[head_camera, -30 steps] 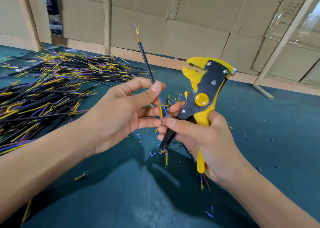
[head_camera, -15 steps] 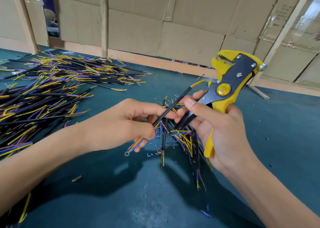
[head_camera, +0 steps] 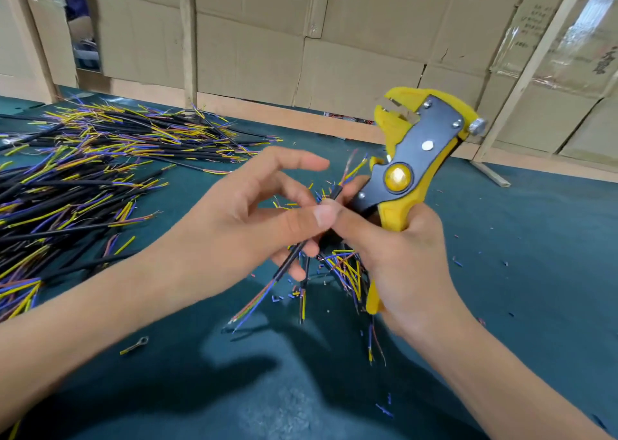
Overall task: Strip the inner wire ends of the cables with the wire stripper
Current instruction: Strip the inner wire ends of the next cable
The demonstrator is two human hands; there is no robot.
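Left hand pinches a black cable between thumb and fingers; right hand grips the yellow wire stripper, head upright, above the tabletop.

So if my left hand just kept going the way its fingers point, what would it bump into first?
Probably the right hand. The left hand points right, its thumb already against the right fingers around the black cable. The wire stripper sits just beyond, though depth is hard to judge.

Cardboard wall (wooden battens) behind teal tabletop.
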